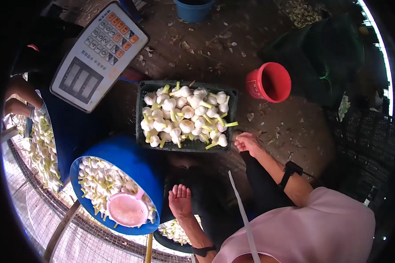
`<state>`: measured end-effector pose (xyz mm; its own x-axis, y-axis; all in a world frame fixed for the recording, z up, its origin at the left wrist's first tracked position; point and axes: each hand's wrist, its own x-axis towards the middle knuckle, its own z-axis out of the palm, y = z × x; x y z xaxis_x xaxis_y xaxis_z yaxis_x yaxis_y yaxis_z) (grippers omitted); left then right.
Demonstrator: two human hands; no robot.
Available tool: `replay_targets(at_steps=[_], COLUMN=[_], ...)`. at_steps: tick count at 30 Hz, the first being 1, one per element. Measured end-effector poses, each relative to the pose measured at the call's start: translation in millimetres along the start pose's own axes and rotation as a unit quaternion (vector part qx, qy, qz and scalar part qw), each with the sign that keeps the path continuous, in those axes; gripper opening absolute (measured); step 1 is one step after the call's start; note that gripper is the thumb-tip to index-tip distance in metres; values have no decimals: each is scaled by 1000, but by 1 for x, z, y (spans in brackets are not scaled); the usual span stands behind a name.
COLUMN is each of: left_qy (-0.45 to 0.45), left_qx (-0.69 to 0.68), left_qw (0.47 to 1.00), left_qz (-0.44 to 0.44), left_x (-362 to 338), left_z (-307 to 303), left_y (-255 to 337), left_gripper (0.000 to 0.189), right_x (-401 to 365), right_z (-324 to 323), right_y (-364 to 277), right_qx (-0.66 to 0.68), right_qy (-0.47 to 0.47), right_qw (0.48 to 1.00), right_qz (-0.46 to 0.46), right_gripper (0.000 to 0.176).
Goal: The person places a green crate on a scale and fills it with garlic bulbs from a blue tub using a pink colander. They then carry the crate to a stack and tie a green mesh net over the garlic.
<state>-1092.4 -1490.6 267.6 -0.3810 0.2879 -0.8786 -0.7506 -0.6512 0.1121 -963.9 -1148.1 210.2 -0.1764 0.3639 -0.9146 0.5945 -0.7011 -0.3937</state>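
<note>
A dark plastic crate (140,113) full of white garlic bulbs (186,112) with short green stems stands on the ground in front of me. My right hand (246,142) is at the crate's lower right corner, its fingers curled in; whatever they hold, if anything, is hidden. Palm up and fingers stretched out, my left hand (180,200) holds nothing. It is below the crate, beside a blue tub (138,158) of garlic. On the garlic in that tub lies a pink plastic strainer (127,209).
A digital scale (98,57) with a keypad is at upper left. A red bucket (268,82) stands right of the crate, and a blue bucket (193,11) is at the top. More garlic (43,151) lies at far left, near another person's arm (22,94). Peelings litter the dirt floor (224,44).
</note>
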Motion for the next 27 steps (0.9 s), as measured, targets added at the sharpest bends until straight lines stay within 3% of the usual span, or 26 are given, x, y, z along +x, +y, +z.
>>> replay_targets(at_steps=[2, 3, 4, 5, 6, 7, 9, 10, 11, 13, 15, 17, 18, 19, 21, 25, 27], left_qy=[87, 88, 115, 141, 97, 51, 9, -20, -46, -15, 1, -18, -31, -31, -126, -245, -315], left_qx=[115, 114, 273, 423, 489, 549, 714, 737, 757, 841, 857, 867, 829, 830, 850, 883, 885], left_qw=[989, 989, 950, 882, 838, 784, 553, 497, 439, 354, 371, 335, 331, 334, 239, 167, 111], left_qz=[32, 41, 101, 156, 222, 286, 429, 457, 481, 408, 356, 368, 449, 445, 453, 364, 324], left_x=[11, 20, 30, 41, 60, 80, 109, 124, 139, 164, 177, 189, 192, 195, 202, 191, 193], left_z=[23, 40, 63, 81, 86, 91, 127, 142, 152, 160, 154, 138, 124, 103, 75, 77, 86], left_y=[-18, -29, -42, -55, -70, -85, -112, -124, -135, -151, -154, -154, -155, -155, -149, -114, -92], left_gripper=[26, 26, 24, 22, 25, 29, 36, 43, 50, 69, 73, 65, 55, 55, 55, 55, 67], right_x=[11, 21, 30, 41, 67, 43, 48, 52, 54, 67, 92, 104, 108, 109, 115, 127, 104], right_z=[-15, -16, -15, -15, -11, 10, 46, 59, 73, 95, 105, 105, 104, 109, 126, 143, 126], right_y=[-3, -9, -17, -24, -21, -56, -86, -103, -113, -129, -128, -131, -130, -129, -130, -136, -148], right_qx=[-26, -25, -55, -84, -175, -230, -216, -304, -365, -491, -551, -592, -558, -561, -482, -573, -557], right_qy=[50, 41, 44, 48, 75, 106, 77, 75, 99, 19, -18, -55, -59, -60, -76, -36, -31], right_qw=[996, 996, 986, 969, 906, 870, 882, 857, 798, 741, 725, 670, 675, 676, 678, 589, 614], right_qz=[-73, -74, -151, -227, -378, -422, -413, -409, -469, -457, -413, -444, -478, -474, -550, -569, -558], right_gripper=[11, 11, 11, 11, 12, 17, 25, 27, 32, 31, 26, 24, 19, 19, 15, 18, 22])
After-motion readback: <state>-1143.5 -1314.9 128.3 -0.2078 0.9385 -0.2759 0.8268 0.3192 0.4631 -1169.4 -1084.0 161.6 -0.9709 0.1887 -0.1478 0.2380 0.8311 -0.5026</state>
